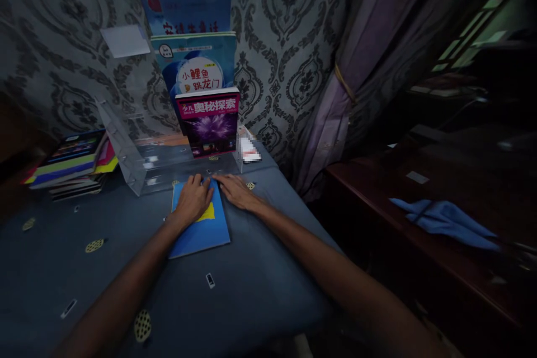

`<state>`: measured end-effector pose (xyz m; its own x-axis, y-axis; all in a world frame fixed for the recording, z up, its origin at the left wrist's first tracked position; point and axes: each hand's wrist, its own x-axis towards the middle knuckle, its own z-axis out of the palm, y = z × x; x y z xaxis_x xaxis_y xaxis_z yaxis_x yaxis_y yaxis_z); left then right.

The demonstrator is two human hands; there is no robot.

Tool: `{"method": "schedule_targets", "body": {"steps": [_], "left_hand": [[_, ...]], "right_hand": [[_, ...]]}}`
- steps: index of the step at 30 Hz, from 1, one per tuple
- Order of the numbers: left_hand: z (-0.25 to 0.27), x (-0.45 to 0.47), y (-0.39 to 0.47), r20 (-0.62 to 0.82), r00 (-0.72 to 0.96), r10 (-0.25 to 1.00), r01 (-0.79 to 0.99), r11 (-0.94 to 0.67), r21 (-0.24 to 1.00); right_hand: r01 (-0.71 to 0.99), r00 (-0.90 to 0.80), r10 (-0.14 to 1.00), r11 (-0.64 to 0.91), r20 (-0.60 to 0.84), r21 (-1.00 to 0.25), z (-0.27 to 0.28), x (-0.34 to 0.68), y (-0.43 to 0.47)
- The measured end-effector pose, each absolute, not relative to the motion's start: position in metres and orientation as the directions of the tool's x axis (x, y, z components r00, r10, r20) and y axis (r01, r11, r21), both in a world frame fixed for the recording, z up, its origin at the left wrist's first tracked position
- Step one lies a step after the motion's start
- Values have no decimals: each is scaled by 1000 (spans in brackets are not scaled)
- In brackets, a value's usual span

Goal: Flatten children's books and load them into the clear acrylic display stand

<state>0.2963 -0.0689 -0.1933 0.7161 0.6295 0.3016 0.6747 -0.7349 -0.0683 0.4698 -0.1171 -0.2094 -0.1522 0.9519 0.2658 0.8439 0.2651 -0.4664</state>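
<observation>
A blue book (201,239) with a yellow patch on its cover lies flat on the cloth-covered table. My left hand (194,198) rests on the upper part of its cover, fingers spread and slightly bent. Beside the book's far right corner, my right hand (238,191) reaches in with fingers stretched out, its fingertips at that corner. Just beyond both hands stands a clear acrylic stand (157,163). It holds three upright books in steps: a purple-pink one (213,128) in front, a teal one (199,70) behind, and a blue one (188,8) at the back.
A stack of books and booklets (79,162) lies left of the stand. A partly blurred white item (248,148) is at the stand's right. Patterned wallpaper and a tied curtain (327,117) border the table. A dark red surface (369,196) with a blue cloth (447,222) is at right.
</observation>
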Motion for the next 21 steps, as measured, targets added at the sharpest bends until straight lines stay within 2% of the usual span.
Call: {"method": "schedule_targets", "body": {"steps": [10,21], "left_hand": [[-199,292,-63,370,745,555,609,-793,-37],[-197,294,-63,354,767,535,590,-805,-63]], "right_hand": [[808,-176,908,353,380,-471,-215,470,-136],[798,-157,915,339,372,-499,-217,471,-144]]}}
